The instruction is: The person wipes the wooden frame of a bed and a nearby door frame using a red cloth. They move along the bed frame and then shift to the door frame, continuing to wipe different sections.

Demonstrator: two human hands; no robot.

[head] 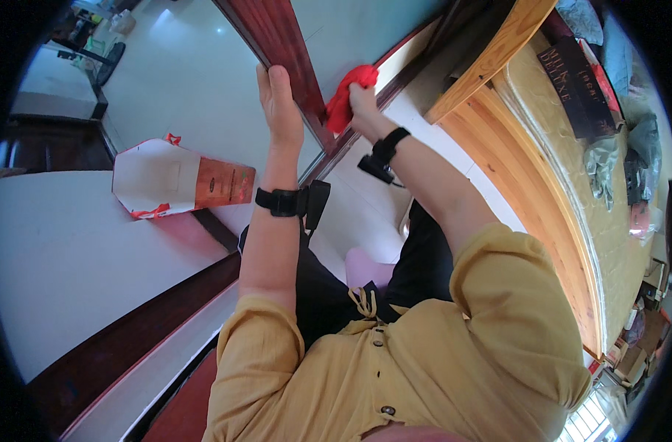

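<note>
My right hand grips a crumpled red cloth beside a dark red-brown wooden door stile. The cloth lies close against the wood and the pale panel next to it. At the stile's left edge is my left hand, thumb uppermost, appearing to touch the wood. Its fingers are mostly hidden, so its grip is unclear. Each wrist wears a black strap with a small device, the left strap and the right strap.
A white-and-brown paper bag with red ribbons is at the left. On the right stands a wooden bed frame with a mattress, holding a dark printed box and plastic bags. A pinkish-purple surface shows between my legs.
</note>
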